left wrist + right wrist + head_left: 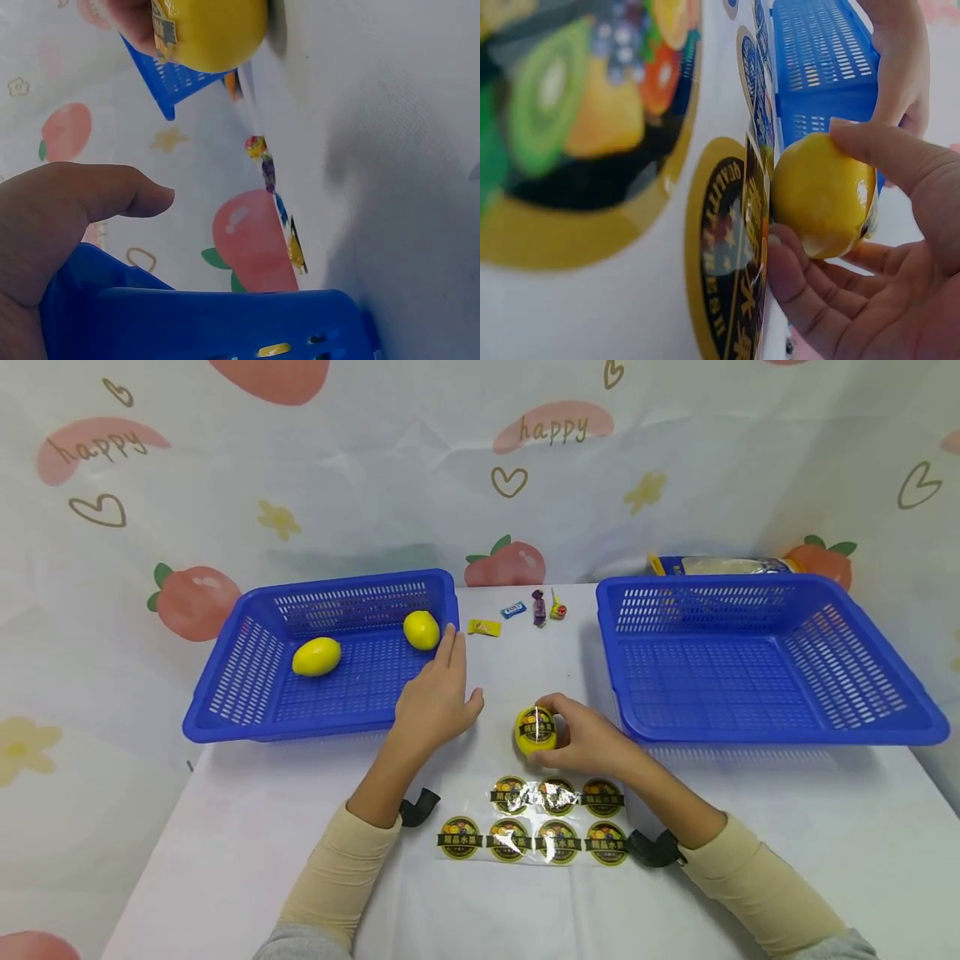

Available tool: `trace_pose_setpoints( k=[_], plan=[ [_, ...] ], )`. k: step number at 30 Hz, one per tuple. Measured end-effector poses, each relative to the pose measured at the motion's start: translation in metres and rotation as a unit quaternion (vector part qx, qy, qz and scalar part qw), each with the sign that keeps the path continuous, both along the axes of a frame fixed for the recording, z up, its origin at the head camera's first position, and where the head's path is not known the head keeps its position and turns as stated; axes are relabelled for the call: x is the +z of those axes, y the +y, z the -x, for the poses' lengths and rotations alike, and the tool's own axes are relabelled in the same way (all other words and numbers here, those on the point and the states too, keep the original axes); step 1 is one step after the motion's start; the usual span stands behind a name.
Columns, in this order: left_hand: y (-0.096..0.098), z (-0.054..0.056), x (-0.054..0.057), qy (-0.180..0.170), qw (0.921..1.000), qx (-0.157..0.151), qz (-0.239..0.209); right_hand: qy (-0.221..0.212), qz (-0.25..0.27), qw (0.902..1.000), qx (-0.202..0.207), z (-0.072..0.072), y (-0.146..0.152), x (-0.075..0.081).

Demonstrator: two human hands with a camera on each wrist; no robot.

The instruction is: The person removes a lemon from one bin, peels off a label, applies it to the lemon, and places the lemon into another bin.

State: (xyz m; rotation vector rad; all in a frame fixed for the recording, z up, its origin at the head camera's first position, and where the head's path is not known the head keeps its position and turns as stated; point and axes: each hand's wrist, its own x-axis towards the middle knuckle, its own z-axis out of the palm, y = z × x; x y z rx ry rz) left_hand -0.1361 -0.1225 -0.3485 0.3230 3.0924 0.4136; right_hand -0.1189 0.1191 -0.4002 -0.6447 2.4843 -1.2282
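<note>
On the table in the head view, a yellow lemon point(527, 745) has a round black-and-gold fruit sticker point(537, 725) on its top. My right hand point(592, 742) grips this lemon between thumb and fingers; the right wrist view shows the lemon point(821, 195) close beside the sticker sheet point(480, 806). My left hand point(435, 703) reaches over the right end of the left blue basket point(315, 728), fingers straight and thumb spread, with nothing in its grasp. Inside that basket lie two lemons, one point(422, 631) near the left fingertips and another point(317, 657) farther left.
A second blue basket point(780, 732) stands at the right, with a packaged bag point(727, 565) behind it. Small candies lie at the back: a yellow one point(484, 627), a blue one point(513, 610), a purple one point(538, 608) and a lollipop point(558, 610).
</note>
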Motion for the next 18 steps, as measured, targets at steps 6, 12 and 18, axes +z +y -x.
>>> trace_pose_setpoints(
  k=[6,12,18],
  plan=[
    [-0.001,-0.002,-0.001,0.006,1.0,0.006,-0.001,-0.031,0.018,0.999,0.028,-0.006,-0.001,0.003],
    [0.0,-0.002,-0.001,0.023,0.9997,-0.003,0.001,-0.03,0.013,0.9986,0.041,-0.013,0.0,0.012],
    [0.0,-0.002,-0.001,0.035,0.9992,-0.016,-0.002,-0.007,0.018,0.9982,0.056,-0.018,0.003,0.032]
  ],
)
